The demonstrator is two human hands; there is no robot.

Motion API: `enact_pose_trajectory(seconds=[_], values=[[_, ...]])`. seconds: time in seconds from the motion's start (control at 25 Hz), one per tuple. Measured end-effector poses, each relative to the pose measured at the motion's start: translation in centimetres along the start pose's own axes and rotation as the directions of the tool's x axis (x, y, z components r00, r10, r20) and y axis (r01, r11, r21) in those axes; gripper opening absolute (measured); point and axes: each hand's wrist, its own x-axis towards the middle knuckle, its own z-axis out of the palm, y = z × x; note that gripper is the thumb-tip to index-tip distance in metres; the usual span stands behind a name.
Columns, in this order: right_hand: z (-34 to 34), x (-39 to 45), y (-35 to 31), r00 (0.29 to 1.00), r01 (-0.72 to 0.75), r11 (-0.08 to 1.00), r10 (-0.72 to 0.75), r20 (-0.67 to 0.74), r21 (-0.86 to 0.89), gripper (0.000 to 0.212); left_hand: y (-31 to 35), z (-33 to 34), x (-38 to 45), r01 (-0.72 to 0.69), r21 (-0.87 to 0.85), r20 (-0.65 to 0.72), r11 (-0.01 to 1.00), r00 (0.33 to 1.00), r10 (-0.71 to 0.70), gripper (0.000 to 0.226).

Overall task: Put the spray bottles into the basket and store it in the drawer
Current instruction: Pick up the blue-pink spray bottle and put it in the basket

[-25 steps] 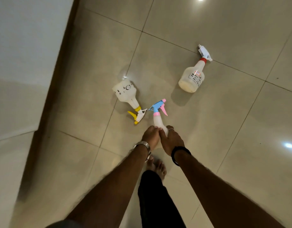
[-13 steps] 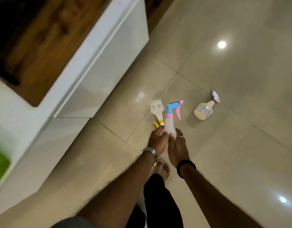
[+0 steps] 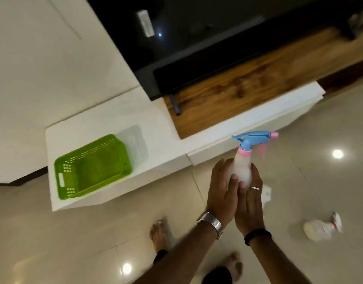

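Observation:
A white spray bottle with a blue and pink head (image 3: 243,165) is upright in the air, clasped between my left hand (image 3: 222,187) and my right hand (image 3: 249,199). A green plastic basket (image 3: 92,167) stands empty on a low white cabinet (image 3: 156,128), to the left of my hands. A second white spray bottle with a red collar (image 3: 321,229) lies on the floor at the right. Behind my right hand a small white piece (image 3: 266,194) shows on the floor; it is mostly hidden.
A wood-topped low unit with white drawer fronts (image 3: 248,124) runs to the right of the cabinet, with a black screen (image 3: 197,48) above it. My bare feet (image 3: 159,234) stand on the glossy tiled floor (image 3: 74,242).
My hands have lifted the blue and pink bottle off the floor. My view has swung left and up, so the cabinet and green basket have come into sight.

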Motion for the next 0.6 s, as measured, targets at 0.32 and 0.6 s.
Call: enact_pose_trajectory(seconds=[0.32, 0.6], values=[[20.2, 2.9, -12.6, 0.867, 0.358, 0.933, -0.318, 0.384, -0.035, 0.059, 0.2, -23.4, 3.8, -0.107, -0.059, -0.47, 0.993, 0.88, 0.067, 0.041], [37.4, 1.0, -14.1, 0.623, 0.455, 0.889, -0.277, 0.731, -0.05, 0.075, -8.9, -38.9, 3.7, 0.047, -0.121, -0.673, 0.992, 0.73, -0.117, 0.038]])
